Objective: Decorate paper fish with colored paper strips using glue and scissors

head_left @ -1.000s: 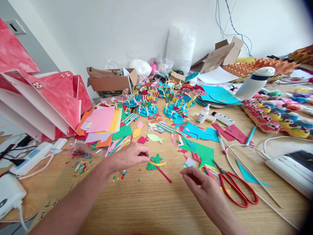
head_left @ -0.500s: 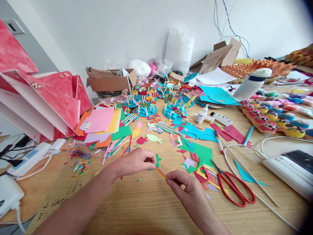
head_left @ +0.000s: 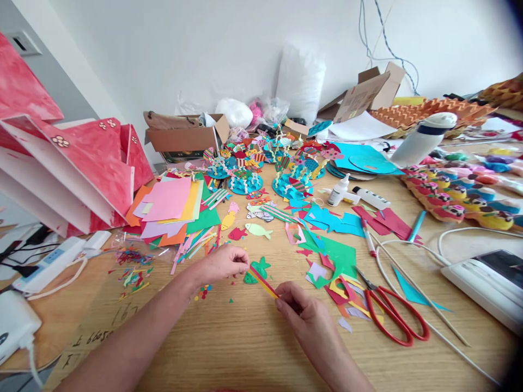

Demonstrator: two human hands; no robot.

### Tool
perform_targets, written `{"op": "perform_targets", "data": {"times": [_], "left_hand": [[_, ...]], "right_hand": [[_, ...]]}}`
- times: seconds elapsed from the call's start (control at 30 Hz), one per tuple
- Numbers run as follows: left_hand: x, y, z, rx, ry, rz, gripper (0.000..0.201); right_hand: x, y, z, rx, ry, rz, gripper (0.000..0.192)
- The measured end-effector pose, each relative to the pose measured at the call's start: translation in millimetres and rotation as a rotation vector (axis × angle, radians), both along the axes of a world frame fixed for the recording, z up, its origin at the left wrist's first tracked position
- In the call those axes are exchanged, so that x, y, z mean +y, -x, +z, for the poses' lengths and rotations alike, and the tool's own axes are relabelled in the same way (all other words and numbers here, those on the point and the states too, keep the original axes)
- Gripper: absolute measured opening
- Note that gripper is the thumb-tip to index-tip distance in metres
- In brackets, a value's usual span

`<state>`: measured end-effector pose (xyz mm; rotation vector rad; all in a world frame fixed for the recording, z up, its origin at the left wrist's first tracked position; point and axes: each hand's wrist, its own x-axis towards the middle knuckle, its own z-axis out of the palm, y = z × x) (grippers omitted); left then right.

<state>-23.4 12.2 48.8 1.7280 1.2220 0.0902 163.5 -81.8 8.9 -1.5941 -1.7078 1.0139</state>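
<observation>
Both hands: I'm pinching one paper strip (head_left: 263, 281).
Left hand (head_left: 223, 263): grips its upper end.
Right hand (head_left: 304, 316): grips its lower end.
Under it: green fish (head_left: 256, 270).

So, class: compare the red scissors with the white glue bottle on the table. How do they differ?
The red scissors lie flat near the right hand; the white glue bottle stands further back, tilted. The scissors have red loop handles and metal blades; the glue bottle is white plastic with a nozzle. The scissors lie partly on paper scraps; the bottle rests on bare wood. Neither is held.
</observation>
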Motion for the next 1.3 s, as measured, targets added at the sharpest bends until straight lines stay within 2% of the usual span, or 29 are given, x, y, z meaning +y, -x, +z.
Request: {"op": "perform_targets", "data": {"times": [0.17, 0.37, 0.6, 0.8, 1.3], "left_hand": [[3.6, -0.6, -15.1, 0.052, -0.12, 0.012, 0.016], [5.5, -0.4, -28.7, 0.078, -0.203, 0.01, 0.016], [5.0, -1.2, -23.7, 0.108, -0.215, -0.015, 0.016], [4.6, -0.4, -22.6, 0.096, -0.191, -0.041, 0.018], [6.2, -1.3, -24.7, 0.076, -0.143, 0.011, 0.015]], "right_hand": [[-2.2, 1.6, 4.4, -0.032, -0.048, 0.032, 0.015], [-3.1, 1.6, -1.4, -0.066, -0.114, 0.065, 0.022], [-5.3, 0.3, -0.1, -0.098, -0.088, 0.089, 0.024], [-6.9, -3.0, 2.1, -0.016, -0.073, 0.119, 0.027], [-7.1, -9.2, -3.5, -0.089, -0.036, 0.075, 0.023]]}}
